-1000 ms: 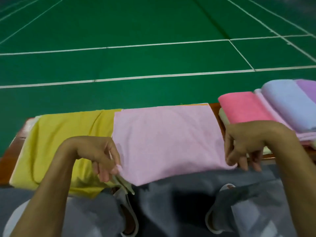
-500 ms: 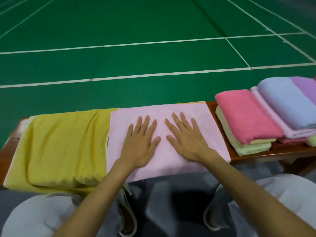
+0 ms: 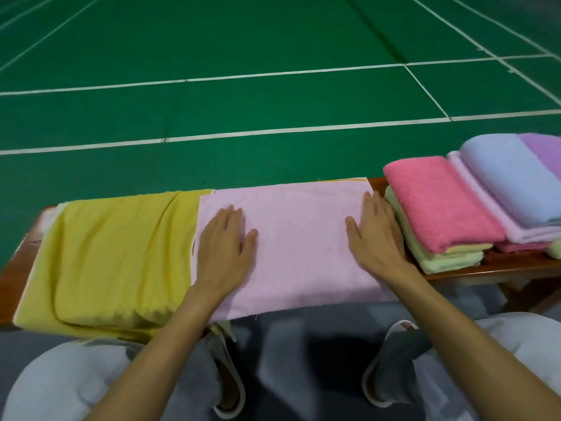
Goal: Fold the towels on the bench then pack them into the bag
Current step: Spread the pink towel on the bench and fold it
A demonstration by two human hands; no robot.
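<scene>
- Lying loosely bunched at the frame's left, the yellow towel (image 3: pixel 115 253) drapes over the bench (image 3: pixel 12 284).
- Left hand (image 3: pixel 224 247) presses flat, fingers straight and close together, thumb out.
- Pink towel (image 3: pixel 300 244) spreads across the bench at centre; it looks soft, light and limp, best pinched at its corners.
- Right hand (image 3: pixel 376 238) lies flat near its right edge, fingers together.
- Folded towels (image 3: pixel 437 205) are stacked at right.

purple towel (image 3: pixel 543 151): cut off at right edge | bench (image 3: pixel 516 267): mostly hidden under pink towel (image 3: pixel 297 247)
</scene>
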